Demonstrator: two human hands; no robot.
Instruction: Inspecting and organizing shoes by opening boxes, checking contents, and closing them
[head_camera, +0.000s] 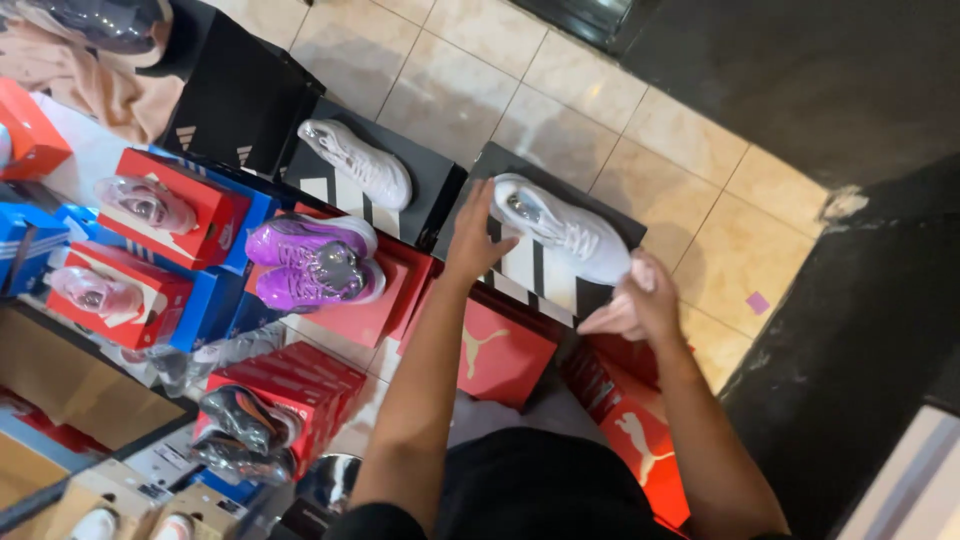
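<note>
**White sneaker steadied on a black shoe box**

The white sneaker (566, 232), wrapped in glossy clear film, lies on its side on a black shoe box (545, 270) with white stripes, on the tiled floor (600, 120). The left hand (473, 240) is laid against the heel end of the sneaker, fingers spread and touching shoe and box lid. The right hand (640, 300) is closed around a wad of pale pink cloth (606, 318), which is pressed at the toe end of the sneaker.

One second white sneaker (360, 162), mesh-textured and also film-wrapped, is seen on a neighbouring black box (385, 205). Two purple sneakers (315, 265), shiny under plastic, are set as a pair on a red box (375, 305). Two pale pink sneakers are counted, one (145, 203) on a red box and one (95, 292) on another red box below it, both resting on blue boxes (215, 300). A pair of dark grey sneakers (240, 430) sits on a stack of red boxes (305, 385). Two further red cardboard boxes with a white emblem, one (500, 355) and another (640, 450), lie just under the arms. The floor is made of smooth beige square tiles, bordered by a dark mat (850, 330).
</note>
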